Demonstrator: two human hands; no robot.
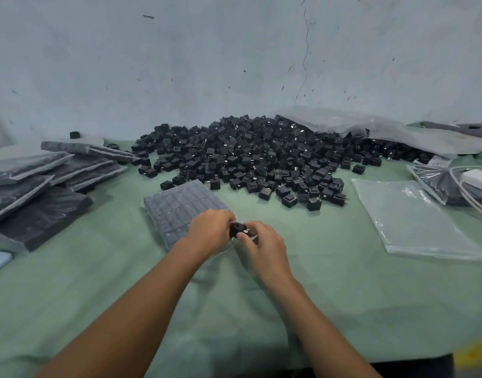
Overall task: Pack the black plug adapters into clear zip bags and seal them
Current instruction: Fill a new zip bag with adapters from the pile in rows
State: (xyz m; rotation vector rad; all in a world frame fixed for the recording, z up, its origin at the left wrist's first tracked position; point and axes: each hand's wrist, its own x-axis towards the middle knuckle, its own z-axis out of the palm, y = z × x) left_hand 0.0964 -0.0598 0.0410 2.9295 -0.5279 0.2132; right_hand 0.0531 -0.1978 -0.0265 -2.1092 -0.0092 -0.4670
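1. Green cloth [343, 309] covers the table. Both bare forearms reach across it toward the pile [261, 154] of loose black adapters, the landmark for these notes.
2. Right hand [264, 244]: on the near side of the pile, apart from it. Thumb and fingertips pinch a single adapter [238, 230], held just above the cloth.
3. Left hand [210, 230]: just left of that adapter and up against it. Fingers curled over with the tips hidden, so I cannot tell whether they grip the adapter or plastic film.
4. Zip bag [180, 205]: clear, lying flat between the hands and the pile's near-left edge. It is filled with adapters in tidy rows. The left hand covers its near right corner; the held adapter sits at that corner.
5. Empty bags [414, 219]: a flat clear stack on the cloth, near-right of the pile.
6. Packed bags [43, 186]: dark filled ones, overlapping and tilted, in a loose stack well left of the pile.
7. White charger [477, 178] with a pale cable, right of the pile at the frame edge, resting on another dark bag.
8. The pile itself: several hundred small black cubes heaped mid-table, with strays scattered along its near rim.
9. Crumpled plastic sheet [398, 132]: drapes over the pile's far right flank.
10. One lone adapter [74, 135] stands far left of the pile, beyond the packed bags.
11. Pale scuffed wall [207, 64], with a thin crack, rises right behind the pile.
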